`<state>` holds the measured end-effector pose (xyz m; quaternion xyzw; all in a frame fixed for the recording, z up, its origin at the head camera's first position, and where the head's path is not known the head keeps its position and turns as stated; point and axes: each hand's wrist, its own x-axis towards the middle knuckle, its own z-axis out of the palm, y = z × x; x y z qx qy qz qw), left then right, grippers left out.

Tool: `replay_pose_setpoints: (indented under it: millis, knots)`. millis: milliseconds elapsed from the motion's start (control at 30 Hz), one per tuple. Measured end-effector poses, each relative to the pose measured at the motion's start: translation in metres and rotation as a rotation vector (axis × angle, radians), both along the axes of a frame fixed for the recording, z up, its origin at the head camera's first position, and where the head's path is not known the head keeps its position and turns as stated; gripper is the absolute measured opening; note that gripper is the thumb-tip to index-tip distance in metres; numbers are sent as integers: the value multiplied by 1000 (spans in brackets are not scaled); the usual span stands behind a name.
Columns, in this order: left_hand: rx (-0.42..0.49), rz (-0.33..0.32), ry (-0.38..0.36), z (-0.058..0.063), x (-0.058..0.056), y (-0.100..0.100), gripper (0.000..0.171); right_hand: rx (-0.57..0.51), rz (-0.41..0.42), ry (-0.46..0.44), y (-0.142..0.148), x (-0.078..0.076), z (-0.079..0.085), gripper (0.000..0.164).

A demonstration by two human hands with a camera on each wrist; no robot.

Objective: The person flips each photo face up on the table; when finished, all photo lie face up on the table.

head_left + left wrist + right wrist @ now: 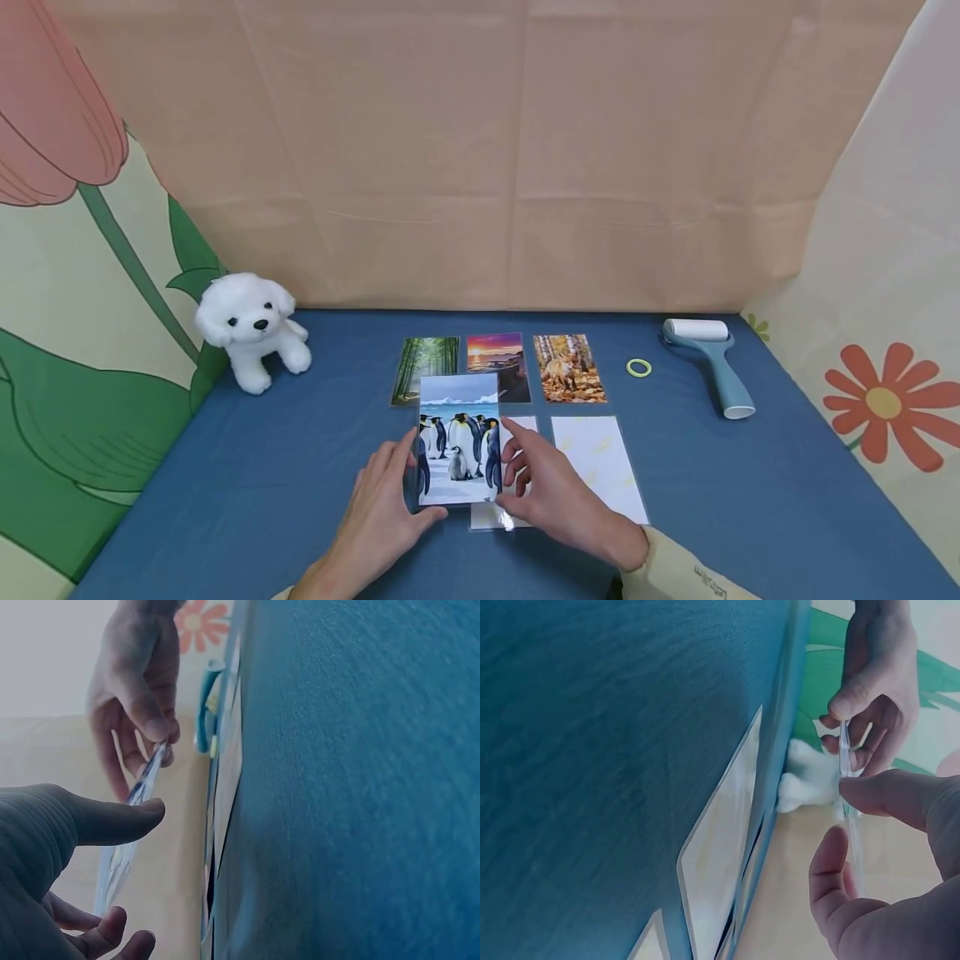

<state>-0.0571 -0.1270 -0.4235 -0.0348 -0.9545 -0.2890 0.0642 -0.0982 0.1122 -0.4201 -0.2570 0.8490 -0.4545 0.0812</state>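
Observation:
A penguin photo card (459,437), glossy as if in a clear cover, is held up off the table by its side edges. My left hand (382,504) holds its left edge, the thumb near the lower corner and the fingers partly hidden behind it. On the right edge, my right hand (551,492) pinches it between thumb and fingers. The right wrist view shows the card (845,754) nearly edge-on between both hands. Partly beneath it lies a pale card (491,518), flat on the blue cloth.
Behind are a bamboo photo (427,362), a sunset photo (502,354) and an autumn animal photo (567,371). Another pale card (600,467) lies right. Farther right are a yellow-green ring (628,367) and a roller with a blue handle (723,375). A plush dog (251,321) stands left.

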Motion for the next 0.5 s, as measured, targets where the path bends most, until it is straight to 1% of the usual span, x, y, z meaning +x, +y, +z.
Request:
replay_pose_setpoints:
  millis: [133, 300, 433, 500]
  knots:
    - [-23, -6, 8, 0, 1, -2, 105, 30, 1, 14, -4, -1, 0, 98]
    - [-48, -11, -14, 2, 4, -7, 104, 128, -12, 73, -12, -1, -1, 96]
    - [-41, -17, -36, 3, 6, -14, 103, 201, -28, 116, -19, 0, -3, 96]
    - [-22, -16, -47, 1, 7, -17, 102, 229, -37, 142, -23, 1, -4, 95]
